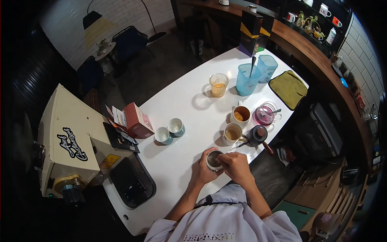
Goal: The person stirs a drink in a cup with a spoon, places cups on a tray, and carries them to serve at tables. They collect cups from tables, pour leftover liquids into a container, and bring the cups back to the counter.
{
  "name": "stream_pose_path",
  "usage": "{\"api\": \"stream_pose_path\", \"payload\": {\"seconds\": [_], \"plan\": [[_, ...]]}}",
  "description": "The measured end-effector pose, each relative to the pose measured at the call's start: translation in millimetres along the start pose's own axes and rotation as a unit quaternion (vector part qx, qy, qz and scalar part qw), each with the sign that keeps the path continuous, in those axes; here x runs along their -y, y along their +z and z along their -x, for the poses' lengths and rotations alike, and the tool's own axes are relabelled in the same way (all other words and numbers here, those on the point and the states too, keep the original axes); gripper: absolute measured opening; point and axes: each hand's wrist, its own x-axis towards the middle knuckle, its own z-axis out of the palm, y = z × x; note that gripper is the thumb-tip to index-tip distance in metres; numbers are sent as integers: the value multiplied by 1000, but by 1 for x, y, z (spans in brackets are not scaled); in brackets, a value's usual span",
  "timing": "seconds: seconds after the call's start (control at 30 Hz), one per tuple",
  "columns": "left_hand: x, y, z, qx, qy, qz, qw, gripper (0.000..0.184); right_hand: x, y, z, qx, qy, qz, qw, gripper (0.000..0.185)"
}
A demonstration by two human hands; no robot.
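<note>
Small cup (pixel 212 161) sits in the left hand (pixel 204 171), whose fingers curl snugly round its side, above the near part of the bench (pixel 189 101). Bunched fingers of the right hand (pixel 236 163) meet its rim; whether they grip anything, I cannot tell. A light mug (pixel 232 134) stands near at one o'clock, two pale-blue cups (pixel 176 128) at ten.

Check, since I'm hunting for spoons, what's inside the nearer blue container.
A dark utensil stands in the nearer blue container; its lower end and the container's bottom are hidden by the wall.
</note>
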Motion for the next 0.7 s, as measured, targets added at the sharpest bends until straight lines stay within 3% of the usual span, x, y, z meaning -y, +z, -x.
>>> {"api": "stream_pose_path", "payload": {"seconds": [0.07,0.5,0.6,0.7], "plan": [[2,0,1,3,5,2,1000,80,4,-5,1,-46,-7,-14,999,12],[9,0,3,4,-6,-42,999,82,-1,-2,-1,-41,-19,-33,998,12],[4,-1,1,-6,3,-42,999,75,1,-4,-2,-7,-16,-9,1000,11],[8,1,1,-18,31,-13,999,75,4,-6,-2,-37,-25,-36,998,11]]}}
